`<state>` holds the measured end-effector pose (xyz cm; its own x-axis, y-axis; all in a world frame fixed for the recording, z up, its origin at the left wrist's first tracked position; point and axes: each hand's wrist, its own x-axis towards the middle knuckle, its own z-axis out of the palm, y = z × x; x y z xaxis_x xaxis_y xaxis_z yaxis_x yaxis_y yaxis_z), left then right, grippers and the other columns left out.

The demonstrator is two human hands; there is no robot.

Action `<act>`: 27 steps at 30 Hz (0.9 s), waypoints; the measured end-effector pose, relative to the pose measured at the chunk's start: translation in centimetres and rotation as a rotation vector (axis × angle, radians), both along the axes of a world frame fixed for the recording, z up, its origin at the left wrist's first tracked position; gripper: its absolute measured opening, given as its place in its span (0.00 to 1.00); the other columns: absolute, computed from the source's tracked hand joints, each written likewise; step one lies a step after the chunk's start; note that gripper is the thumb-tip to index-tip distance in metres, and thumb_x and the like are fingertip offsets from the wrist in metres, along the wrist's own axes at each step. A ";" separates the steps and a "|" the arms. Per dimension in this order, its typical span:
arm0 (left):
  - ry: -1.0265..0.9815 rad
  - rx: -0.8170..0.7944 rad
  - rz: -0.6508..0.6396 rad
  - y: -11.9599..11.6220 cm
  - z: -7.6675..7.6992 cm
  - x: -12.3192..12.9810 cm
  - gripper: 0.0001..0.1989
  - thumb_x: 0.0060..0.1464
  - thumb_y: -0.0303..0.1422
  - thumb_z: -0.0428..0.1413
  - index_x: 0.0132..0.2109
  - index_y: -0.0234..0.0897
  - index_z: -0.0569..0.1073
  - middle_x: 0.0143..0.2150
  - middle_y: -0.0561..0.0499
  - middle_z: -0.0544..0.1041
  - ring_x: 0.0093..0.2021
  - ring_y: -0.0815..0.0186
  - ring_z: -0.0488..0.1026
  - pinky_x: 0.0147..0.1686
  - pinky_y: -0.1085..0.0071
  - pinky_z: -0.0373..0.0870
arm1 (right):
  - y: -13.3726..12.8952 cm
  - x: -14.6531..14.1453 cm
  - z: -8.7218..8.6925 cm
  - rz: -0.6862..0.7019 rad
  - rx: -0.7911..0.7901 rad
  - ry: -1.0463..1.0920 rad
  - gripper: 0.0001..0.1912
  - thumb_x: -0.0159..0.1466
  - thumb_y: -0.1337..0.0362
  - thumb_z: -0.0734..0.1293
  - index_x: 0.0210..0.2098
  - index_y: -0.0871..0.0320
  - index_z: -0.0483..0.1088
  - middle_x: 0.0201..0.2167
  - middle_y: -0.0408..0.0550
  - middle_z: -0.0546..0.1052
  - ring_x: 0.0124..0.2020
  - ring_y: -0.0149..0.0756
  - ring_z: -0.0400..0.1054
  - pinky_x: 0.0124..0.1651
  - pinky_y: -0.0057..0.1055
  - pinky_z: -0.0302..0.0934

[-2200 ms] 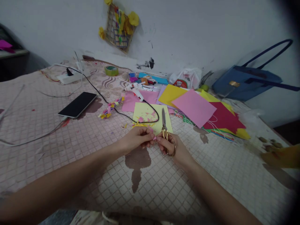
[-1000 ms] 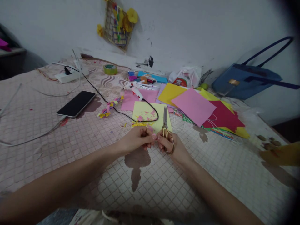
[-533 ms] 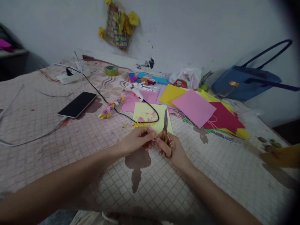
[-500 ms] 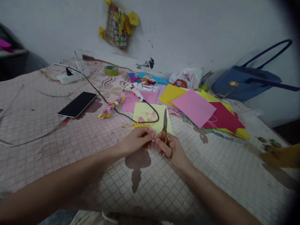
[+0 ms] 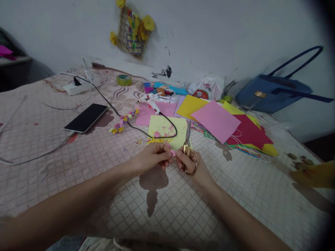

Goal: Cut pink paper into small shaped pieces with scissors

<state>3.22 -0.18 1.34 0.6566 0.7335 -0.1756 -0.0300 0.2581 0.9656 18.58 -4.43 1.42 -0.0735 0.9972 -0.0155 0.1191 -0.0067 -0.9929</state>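
Observation:
A small pink paper piece is pinched in the fingertips of my left hand. My right hand is closed around gold-handled scissors, whose blades point up and away from me. The right fingertips are close to the pink piece; whether they touch it I cannot tell. Just beyond my hands lies a pale yellow sheet with pink and yellow paper scraps on it. A white glue gun rests behind that sheet, its black cord looping over the paper.
On the left are a tablet and a power strip. A colorful paper garland lies left of the yellow sheet. Coloured sheets and white strings spread to the right, with a blue bag behind and green tape farther back.
The scissors have turned slightly, their tips shifting right, and my right hand has moved a little right, away from my left. More of the pink piece shows between them.

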 end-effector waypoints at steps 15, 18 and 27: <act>-0.001 -0.024 -0.025 -0.2 0.1 -0.1 0.10 0.47 0.35 0.55 0.29 0.31 0.64 0.26 0.53 0.69 0.23 0.76 0.64 0.23 0.77 0.62 | 0.1 0.0 -0.4 0.045 -0.080 0.098 0.16 0.59 0.56 0.59 0.20 0.60 0.60 0.14 0.39 0.61 0.15 0.23 0.54 0.17 0.22 0.49; 0.033 -0.016 -0.039 -0.1 0.1 -0.2 0.11 0.48 0.37 0.54 0.29 0.31 0.65 0.27 0.52 0.69 0.23 0.76 0.65 0.24 0.77 0.64 | 0.3 0.3 -0.5 0.075 -0.077 0.062 0.13 0.57 0.57 0.61 0.23 0.60 0.61 0.15 0.38 0.61 0.15 0.23 0.54 0.17 0.21 0.49; 0.072 0.027 -0.036 0.0 0.4 -0.2 0.11 0.50 0.37 0.51 0.29 0.32 0.65 0.24 0.53 0.69 0.21 0.76 0.64 0.21 0.78 0.62 | 0.3 0.4 -0.5 0.083 -0.044 0.008 0.14 0.58 0.56 0.60 0.22 0.59 0.61 0.14 0.38 0.60 0.14 0.24 0.53 0.17 0.22 0.49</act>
